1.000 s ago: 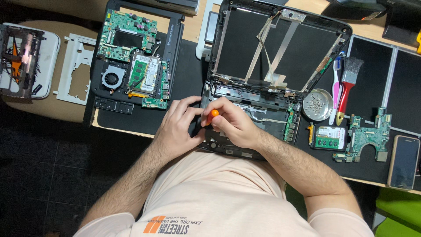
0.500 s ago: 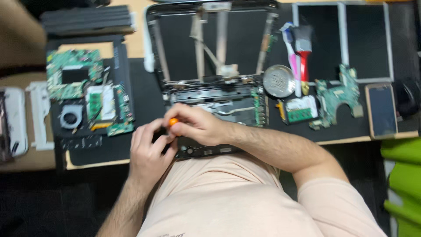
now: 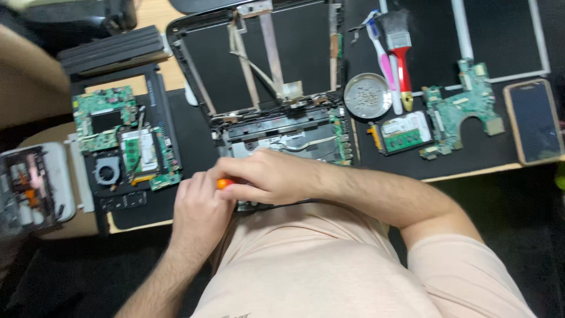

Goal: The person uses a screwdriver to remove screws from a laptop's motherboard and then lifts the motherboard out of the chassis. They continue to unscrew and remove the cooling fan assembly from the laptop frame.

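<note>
A dismantled black laptop (image 3: 276, 118) lies open on the dark mat, its lid frame bare and its base exposed. Both hands meet at the base's near left corner. My right hand (image 3: 271, 176) grips a screwdriver with an orange handle (image 3: 223, 184), only a bit of which shows. My left hand (image 3: 197, 209) is curled against the same handle from the left; whether it grips the tool or the laptop edge is hidden.
A green motherboard with a fan (image 3: 123, 144) lies to the left on a black tray. A round metal dish of screws (image 3: 368, 95), a red-handled brush (image 3: 401, 59), a memory module (image 3: 403, 132), another green board (image 3: 465, 112) and a phone (image 3: 534, 121) lie to the right.
The view has swung, so the laptop and parts shifted in the frame. Both hands stay together on the orange-handled screwdriver at the laptop's near left corner.
</note>
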